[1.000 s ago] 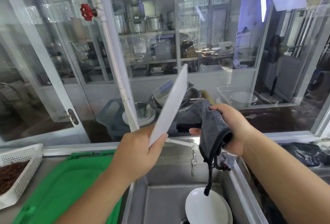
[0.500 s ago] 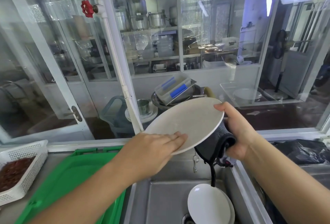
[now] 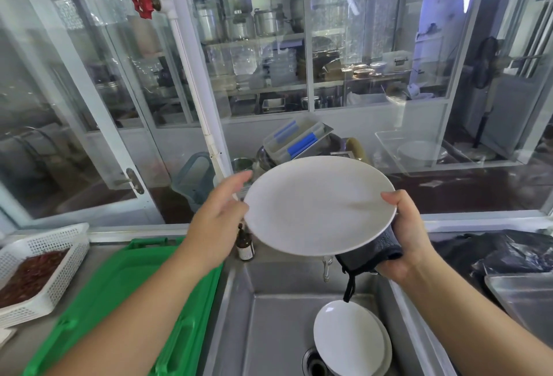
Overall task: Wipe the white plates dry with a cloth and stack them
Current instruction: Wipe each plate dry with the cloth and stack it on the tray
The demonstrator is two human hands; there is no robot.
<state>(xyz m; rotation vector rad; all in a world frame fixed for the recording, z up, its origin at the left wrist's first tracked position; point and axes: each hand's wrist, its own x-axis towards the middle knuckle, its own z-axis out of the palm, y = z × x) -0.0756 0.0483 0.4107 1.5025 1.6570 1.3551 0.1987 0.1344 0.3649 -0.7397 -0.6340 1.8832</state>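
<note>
Right hand (image 3: 402, 233) pinches plate (image 3: 317, 205) rim over cloth (image 3: 369, 251), left hand (image 3: 218, 211) open at far-left edge; one-sided hold risks drop into sink (image 3: 269, 315).

A: Lower left of frame: flat green plastic tray (image 3: 125, 295); white perforated plastic basket (image 3: 57, 262) at the left edge, reddish-brown contents.

B: Centre bottom: stainless steel sink basin (image 3: 269, 330). Small brown glass bottle (image 3: 245, 247) on its back ledge. Upper left: red round valve handle (image 3: 143, 3) on a white pipe.
</note>
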